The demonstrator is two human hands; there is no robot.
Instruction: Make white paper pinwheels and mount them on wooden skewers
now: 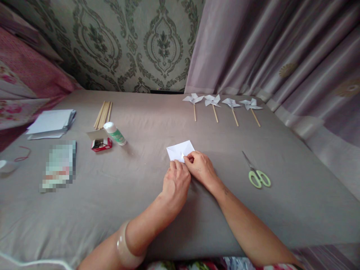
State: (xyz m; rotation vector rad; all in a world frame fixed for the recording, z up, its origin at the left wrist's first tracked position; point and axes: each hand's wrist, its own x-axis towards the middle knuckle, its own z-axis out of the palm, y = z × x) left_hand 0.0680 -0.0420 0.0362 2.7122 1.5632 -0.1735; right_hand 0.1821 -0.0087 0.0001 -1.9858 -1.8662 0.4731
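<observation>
A small white paper square (pixel 180 150) lies on the grey cloth-covered surface (pixel 157 210) just ahead of me. My left hand (pixel 176 183) rests at its near edge with fingers curled down onto the paper. My right hand (pixel 201 168) pinches the paper's near right part between thumb and fingers. Part of the sheet is hidden under both hands.
Several finished white paper pinwheels on sticks (pixel 222 107) lie in a row at the back right. Green-handled scissors (pixel 257 174) lie to the right. A glue bottle (pixel 116 134), a small red box (pixel 101 144), wooden sticks (pixel 103 114) and a paper stack (pixel 52 123) lie at the left.
</observation>
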